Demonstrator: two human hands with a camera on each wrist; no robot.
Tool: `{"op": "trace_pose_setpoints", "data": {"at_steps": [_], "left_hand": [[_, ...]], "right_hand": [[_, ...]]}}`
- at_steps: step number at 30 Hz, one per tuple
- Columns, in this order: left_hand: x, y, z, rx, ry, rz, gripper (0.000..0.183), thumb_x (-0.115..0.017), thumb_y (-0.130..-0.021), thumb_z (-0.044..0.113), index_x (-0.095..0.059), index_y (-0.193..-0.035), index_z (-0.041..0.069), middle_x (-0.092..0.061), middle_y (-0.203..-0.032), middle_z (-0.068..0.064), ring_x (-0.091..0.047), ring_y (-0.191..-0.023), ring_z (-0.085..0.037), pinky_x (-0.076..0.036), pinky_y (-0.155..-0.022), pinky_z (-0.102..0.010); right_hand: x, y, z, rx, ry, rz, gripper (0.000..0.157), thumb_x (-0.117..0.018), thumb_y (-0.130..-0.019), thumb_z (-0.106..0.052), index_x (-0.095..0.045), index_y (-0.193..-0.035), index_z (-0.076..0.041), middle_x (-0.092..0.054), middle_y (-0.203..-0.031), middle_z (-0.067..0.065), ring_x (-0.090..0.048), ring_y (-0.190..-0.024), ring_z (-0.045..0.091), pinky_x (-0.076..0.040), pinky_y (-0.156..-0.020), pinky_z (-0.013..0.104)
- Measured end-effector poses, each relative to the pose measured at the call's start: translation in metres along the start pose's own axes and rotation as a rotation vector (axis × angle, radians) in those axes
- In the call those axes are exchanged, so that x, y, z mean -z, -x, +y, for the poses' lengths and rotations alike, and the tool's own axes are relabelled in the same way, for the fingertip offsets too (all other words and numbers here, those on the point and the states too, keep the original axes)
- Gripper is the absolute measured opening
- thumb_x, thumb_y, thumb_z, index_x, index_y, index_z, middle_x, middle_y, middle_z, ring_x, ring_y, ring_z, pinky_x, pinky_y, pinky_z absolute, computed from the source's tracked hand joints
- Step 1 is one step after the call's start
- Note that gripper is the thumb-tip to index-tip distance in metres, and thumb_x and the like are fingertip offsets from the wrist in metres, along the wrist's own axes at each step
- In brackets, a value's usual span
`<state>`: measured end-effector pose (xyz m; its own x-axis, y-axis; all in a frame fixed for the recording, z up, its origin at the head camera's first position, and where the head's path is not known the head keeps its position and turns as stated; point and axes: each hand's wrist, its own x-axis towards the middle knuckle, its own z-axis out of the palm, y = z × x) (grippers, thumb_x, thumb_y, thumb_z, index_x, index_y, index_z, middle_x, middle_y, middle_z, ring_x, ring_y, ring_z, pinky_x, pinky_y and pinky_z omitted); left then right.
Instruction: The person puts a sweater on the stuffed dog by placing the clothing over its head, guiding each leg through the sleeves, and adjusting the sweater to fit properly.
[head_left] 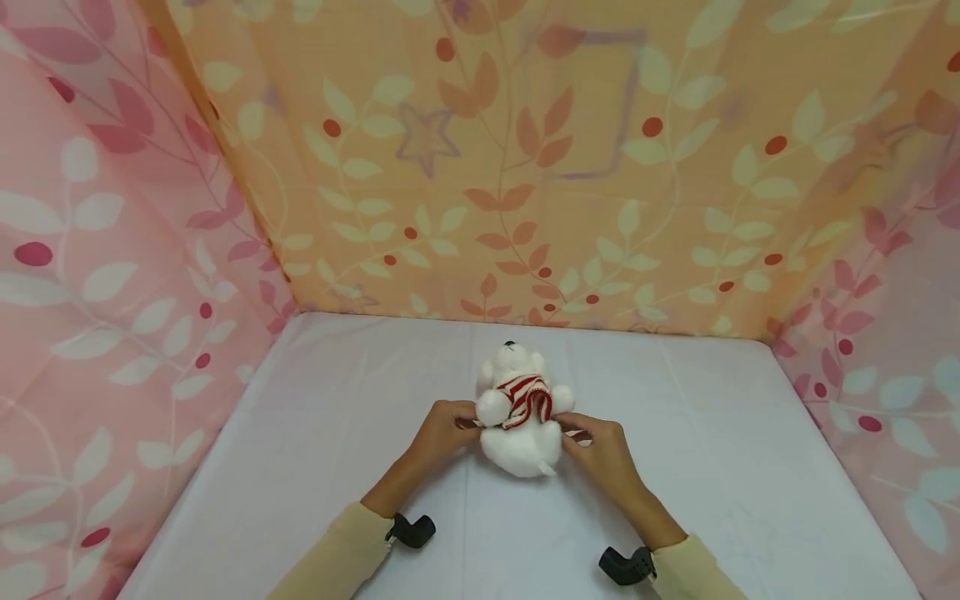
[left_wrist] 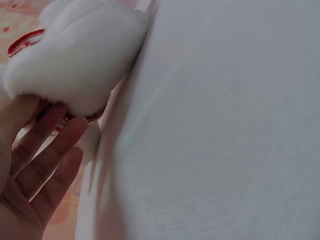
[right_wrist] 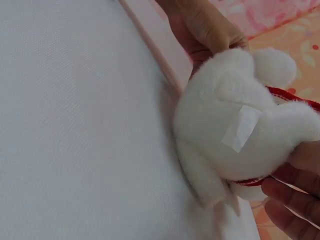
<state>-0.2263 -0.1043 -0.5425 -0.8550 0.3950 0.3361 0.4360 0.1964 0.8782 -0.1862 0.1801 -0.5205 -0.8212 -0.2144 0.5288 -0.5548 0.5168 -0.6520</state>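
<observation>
A white plush bear (head_left: 521, 450) lies on the table, its dark nose at the far end and its rump towards me. Round its torso sits a red-and-white striped knitted shirt (head_left: 519, 400), bunched up in the middle. On the bear's left side, my left hand (head_left: 447, 437) pinches the shirt's edge between thumb and fingers. My right hand (head_left: 602, 454) pinches the edge on the opposite side. Red trim (left_wrist: 95, 116) shows by the left fingertips in the left wrist view. A white tag (right_wrist: 241, 128) hangs on the rump in the right wrist view.
A white cloth covers the table (head_left: 697, 433). Orange leaf-patterned fabric (head_left: 495, 167) hangs behind it, with pink patterned fabric (head_left: 97, 292) on the left and right sides. Black wrist devices (head_left: 411, 531) sit at both cuffs.
</observation>
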Motion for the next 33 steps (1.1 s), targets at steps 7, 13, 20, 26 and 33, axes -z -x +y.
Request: {"op": "trace_pose_setpoints", "data": {"at_steps": [7, 13, 20, 26, 33], "left_hand": [[-0.006, -0.003, 0.007, -0.133, -0.155, 0.087, 0.016, -0.087, -0.077, 0.002, -0.081, -0.092, 0.005, -0.076, -0.087, -0.004, -0.068, -0.072, -0.007, -0.057, -0.062, -0.023], [-0.005, -0.003, 0.014, -0.165, -0.395, 0.086, 0.012, -0.084, -0.077, 0.004, -0.077, -0.075, 0.013, -0.068, -0.074, 0.007, -0.056, -0.063, -0.004, -0.046, -0.057, -0.017], [0.004, 0.0, 0.012, -0.201, -0.587, 0.021, 0.02, -0.082, -0.076, 0.004, -0.065, -0.071, 0.013, -0.061, -0.067, 0.003, -0.048, -0.061, -0.004, -0.041, -0.055, -0.018], [0.012, 0.005, 0.009, -0.241, -0.724, 0.002, 0.021, -0.082, -0.073, 0.006, -0.062, -0.073, 0.014, -0.059, -0.067, 0.005, -0.049, -0.061, -0.003, -0.042, -0.055, -0.018], [0.024, 0.004, 0.01, -0.215, -0.858, 0.017, 0.022, -0.082, -0.073, 0.013, -0.063, -0.071, 0.022, -0.054, -0.068, 0.009, -0.042, -0.058, -0.002, -0.035, -0.052, -0.019]], "right_hand": [[-0.009, -0.005, -0.003, -0.032, -0.04, 0.021, 0.028, -0.079, -0.077, 0.012, -0.076, -0.101, -0.002, -0.076, -0.094, 0.008, -0.072, -0.079, 0.02, -0.059, -0.062, 0.029], [-0.012, -0.006, -0.002, -0.025, -0.058, 0.025, 0.028, -0.077, -0.077, 0.014, -0.075, -0.097, -0.006, -0.074, -0.09, 0.003, -0.069, -0.077, 0.017, -0.059, -0.061, 0.034], [-0.005, -0.004, 0.006, 0.103, 0.051, 0.014, 0.029, -0.076, -0.076, 0.01, -0.071, -0.094, -0.012, -0.071, -0.091, -0.002, -0.067, -0.076, 0.016, -0.057, -0.062, 0.034], [0.001, -0.001, 0.016, 0.293, 0.223, 0.065, 0.023, -0.076, -0.074, 0.004, -0.069, -0.09, -0.01, -0.071, -0.086, -0.001, -0.068, -0.075, 0.016, -0.056, -0.062, 0.033], [0.008, -0.005, 0.028, 0.563, 0.375, 0.116, 0.01, -0.056, -0.089, -0.003, -0.065, -0.084, -0.003, -0.067, -0.08, 0.005, -0.062, -0.068, 0.017, -0.053, -0.056, 0.032]]}}
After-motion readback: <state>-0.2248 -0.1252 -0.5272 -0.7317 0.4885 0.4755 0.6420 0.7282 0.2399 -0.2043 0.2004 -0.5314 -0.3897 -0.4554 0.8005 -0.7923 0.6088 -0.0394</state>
